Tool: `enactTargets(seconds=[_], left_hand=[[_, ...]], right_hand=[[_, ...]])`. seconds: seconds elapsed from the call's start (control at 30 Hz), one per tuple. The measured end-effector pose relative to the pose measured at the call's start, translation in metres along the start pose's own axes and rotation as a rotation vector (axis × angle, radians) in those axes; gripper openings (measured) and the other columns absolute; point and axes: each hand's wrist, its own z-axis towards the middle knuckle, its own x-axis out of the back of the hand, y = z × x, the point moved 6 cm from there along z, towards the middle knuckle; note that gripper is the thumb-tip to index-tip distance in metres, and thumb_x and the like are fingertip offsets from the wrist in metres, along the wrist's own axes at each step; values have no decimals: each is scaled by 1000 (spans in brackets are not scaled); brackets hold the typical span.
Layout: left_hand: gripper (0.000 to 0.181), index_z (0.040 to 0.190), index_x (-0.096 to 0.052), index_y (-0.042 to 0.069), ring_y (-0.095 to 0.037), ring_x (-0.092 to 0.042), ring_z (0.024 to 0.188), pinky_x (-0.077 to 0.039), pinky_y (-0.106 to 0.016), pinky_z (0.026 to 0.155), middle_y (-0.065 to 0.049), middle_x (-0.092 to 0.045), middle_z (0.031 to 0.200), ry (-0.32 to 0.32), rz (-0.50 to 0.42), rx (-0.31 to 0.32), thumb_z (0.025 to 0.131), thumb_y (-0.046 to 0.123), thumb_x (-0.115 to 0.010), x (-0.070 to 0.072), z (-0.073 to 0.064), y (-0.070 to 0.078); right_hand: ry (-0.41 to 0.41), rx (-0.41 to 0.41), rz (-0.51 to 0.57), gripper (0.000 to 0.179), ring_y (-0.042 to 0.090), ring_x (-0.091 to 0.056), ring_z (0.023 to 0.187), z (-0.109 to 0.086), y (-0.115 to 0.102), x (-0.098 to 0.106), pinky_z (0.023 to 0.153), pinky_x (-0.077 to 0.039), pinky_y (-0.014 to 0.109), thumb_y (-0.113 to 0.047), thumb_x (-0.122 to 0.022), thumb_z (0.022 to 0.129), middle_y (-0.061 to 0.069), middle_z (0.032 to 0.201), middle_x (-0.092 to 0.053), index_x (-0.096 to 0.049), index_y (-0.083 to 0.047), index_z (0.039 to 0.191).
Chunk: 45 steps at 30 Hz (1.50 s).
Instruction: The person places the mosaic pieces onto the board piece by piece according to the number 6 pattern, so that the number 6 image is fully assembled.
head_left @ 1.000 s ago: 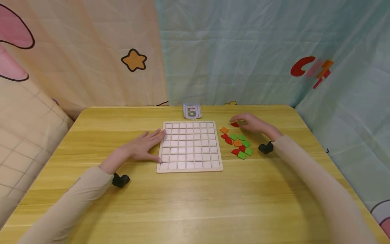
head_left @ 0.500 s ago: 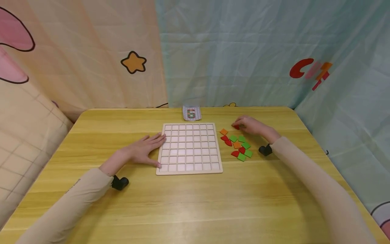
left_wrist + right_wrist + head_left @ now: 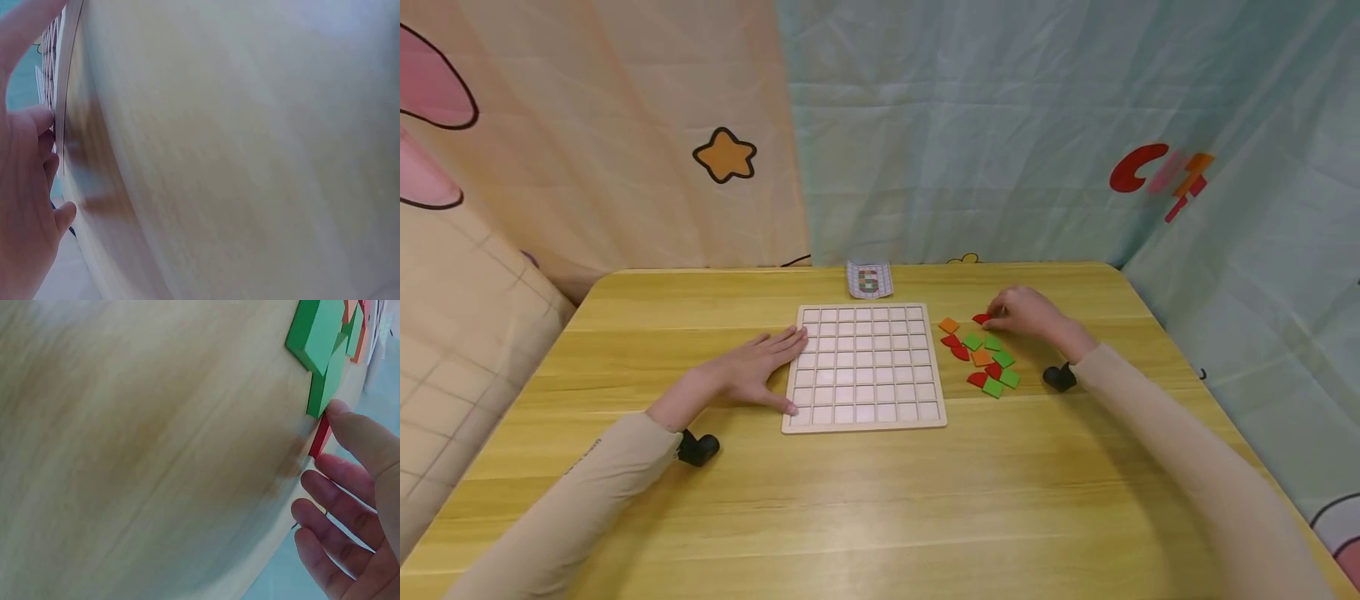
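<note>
Head view: a person's left hand (image 3: 756, 372) rests, fingers spread, on the left edge of a gridded board (image 3: 865, 430), well apart from the right hand (image 3: 1032, 318), which pinches a red piece (image 3: 981, 318) to the board's right. Left wrist view: the left hand meets the board's edge. Right wrist view: thumb and forefinger bracket the red piece beside green tiles (image 3: 320, 336).

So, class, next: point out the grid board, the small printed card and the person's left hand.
Grid board (image 3: 865, 367): head view, on its middle squares.
Small printed card (image 3: 869, 282): head view, on its printed figure.
Left hand (image 3: 752, 372): head view, on the back of the hand.
</note>
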Motion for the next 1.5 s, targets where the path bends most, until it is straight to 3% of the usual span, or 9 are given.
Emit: enactTargets(seconds=[0.17, 0.43, 0.7, 0.97, 1.5], left_hand=[[115, 154, -10, 3, -32, -3, 150, -8, -59, 119, -14, -2, 163, -3, -7, -5, 77, 68, -64, -1, -1, 0], [115, 154, -9, 3, -31, -3, 150, -8, -58, 119, -14, -1, 163, -1, -2, -15, 77, 69, -63, -4, -1, -1], [116, 154, -8, 2, -31, -3, 150, -8, -57, 119, -15, -1, 163, -1, 32, -8, 77, 70, -62, -4, 1, -4], [115, 154, -7, 2, -31, -2, 150, -7, -57, 119, -14, 0, 163, -4, 37, -10, 78, 70, -61, -5, 7, -7], [116, 154, -7, 3, -31, -3, 150, -8, -58, 119, -14, -1, 163, -11, 49, -4, 77, 69, -63, 0, 12, -8]], right_hand=[[14, -17, 43, 29, 22, -65, 79, -2, -4, -1, 74, -54, 39, -19, -75, 84, 14, 95, -73, -73, 1, 104], [-35, -96, 81, 28, 19, -63, 79, -1, -4, -6, 74, -52, 37, -19, -73, 85, 13, 100, -73, -73, -3, 108], [-40, -101, 88, 29, 20, -63, 81, -2, -4, -9, 74, -52, 38, -22, -72, 86, 12, 102, -72, -73, -4, 109], [-22, -104, 104, 27, 20, -65, 82, -4, -3, -11, 75, -53, 40, -23, -72, 87, 11, 100, -73, -74, -5, 107], [79, -237, 130, 35, 26, -67, 86, -8, -1, -2, 78, -52, 43, -31, -70, 88, 13, 100, -73, -72, -5, 110]])
